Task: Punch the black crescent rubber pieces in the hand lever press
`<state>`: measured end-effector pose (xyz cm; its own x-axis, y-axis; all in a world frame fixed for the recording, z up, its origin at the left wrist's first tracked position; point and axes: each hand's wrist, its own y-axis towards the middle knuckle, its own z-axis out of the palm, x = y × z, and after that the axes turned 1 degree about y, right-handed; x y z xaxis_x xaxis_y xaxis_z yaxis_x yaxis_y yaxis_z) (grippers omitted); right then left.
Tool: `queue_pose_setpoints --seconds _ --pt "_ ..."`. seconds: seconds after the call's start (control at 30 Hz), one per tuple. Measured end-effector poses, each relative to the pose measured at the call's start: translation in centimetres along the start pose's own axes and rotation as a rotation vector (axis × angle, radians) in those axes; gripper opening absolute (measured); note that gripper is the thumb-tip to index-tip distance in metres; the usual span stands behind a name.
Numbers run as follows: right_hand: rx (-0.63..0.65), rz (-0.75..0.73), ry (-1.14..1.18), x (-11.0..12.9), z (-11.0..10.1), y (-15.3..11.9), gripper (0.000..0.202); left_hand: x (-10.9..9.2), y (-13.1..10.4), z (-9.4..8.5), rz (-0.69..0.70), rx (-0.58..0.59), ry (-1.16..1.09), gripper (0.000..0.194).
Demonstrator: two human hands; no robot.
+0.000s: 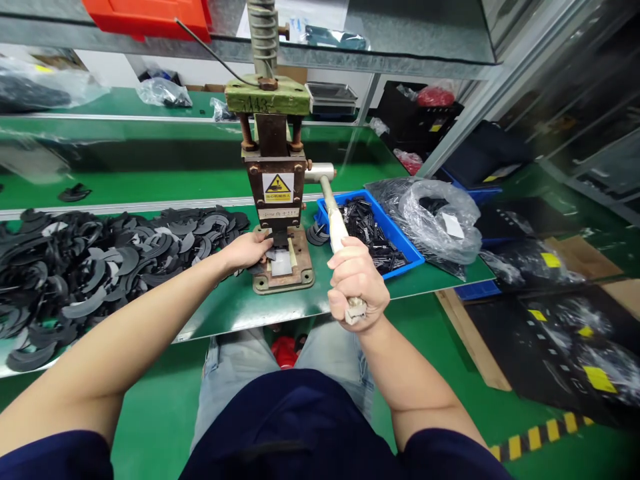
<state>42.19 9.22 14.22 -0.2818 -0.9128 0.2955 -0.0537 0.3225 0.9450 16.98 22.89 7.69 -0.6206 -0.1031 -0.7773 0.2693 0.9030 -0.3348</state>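
A dark piece, probably light and best held by its edge, was pinched by the left hand at the press base; rightward, the stiff-looking lever was encircled at its near end by the right hand.

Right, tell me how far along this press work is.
Possibly done: the slim black parts in the blue plastic bin, though I can't confirm it. In hand: the left hand holds a dark flat piece at the foot of the green-and-brown metal press; the right hand grips its pale wrapped lever. Apparently left: the heap of black curved pieces.
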Motion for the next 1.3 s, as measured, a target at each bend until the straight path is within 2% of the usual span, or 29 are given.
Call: queue_pose_setpoints --seconds 0.3,0.4,0.57,0.67,0.77,0.8,0.87,0.9,0.97,1.0,1.07,1.17,1.2,1.3 --pt "-0.01 0.032 -0.023 -0.1 0.1 -0.8 0.013 -1.2 -1.0 0.9 -0.083 -0.052 0.103 0.034" --pt "-0.019 0.019 -0.016 -0.3 0.1 -0.9 0.013 -1.7 -1.0 1.0 -0.09 -0.044 0.074 0.036" --pt "0.036 0.006 -0.022 -0.2 -0.3 -0.5 0.013 -1.6 -0.9 0.6 -0.004 0.057 -0.079 0.046" --pt "0.07 0.019 -0.026 0.0 -0.6 -0.3 0.012 -0.8 -2.1 -0.4 0.091 0.044 -0.247 0.049" --pt "0.07 0.03 -0.029 0.1 -0.7 -0.3 0.012 0.6 -5.6 -0.7 0.17 -0.093 -0.339 0.049" --pt "0.065 0.031 -0.03 0.1 -0.7 -0.3 0.012 1.1 -7.4 -0.1 0.188 -0.15 -0.285 0.047" --pt "0.054 0.032 -0.026 0.1 -0.5 -0.4 0.013 2.2 -11.7 2.1 0.243 -0.228 -0.088 0.04" --pt "0.047 0.031 -0.02 0.1 -0.5 -0.5 0.013 2.8 -13.9 3.7 0.28 -0.196 0.006 0.035" --pt "0.036 0.036 -0.011 0.1 -0.4 -0.5 0.013 3.7 -17.9 7.2 0.333 -0.045 0.106 0.029" --pt "0.032 0.043 -0.01 0.1 -0.4 -0.6 0.012 4.2 -19.5 8.7 0.341 0.027 0.108 0.026" --pt "0.03 0.053 -0.018 0.2 -0.4 -0.6 0.012 4.7 -21.7 10.8 0.289 0.075 0.035 0.023" --pt "0.041 0.051 -0.037 0.2 -0.5 -0.4 0.013 4.8 -23.3 11.1 0.179 0.098 -0.126 0.019" --pt "0.045 0.046 -0.041 0.3 -0.5 -0.4 0.014 4.6 -23.7 10.7 0.181 0.158 -0.163 0.019" --pt "0.043 0.042 -0.051 0.3 -0.4 -0.3 0.015 3.8 -24.5 9.2 0.285 0.438 -0.219 0.025"
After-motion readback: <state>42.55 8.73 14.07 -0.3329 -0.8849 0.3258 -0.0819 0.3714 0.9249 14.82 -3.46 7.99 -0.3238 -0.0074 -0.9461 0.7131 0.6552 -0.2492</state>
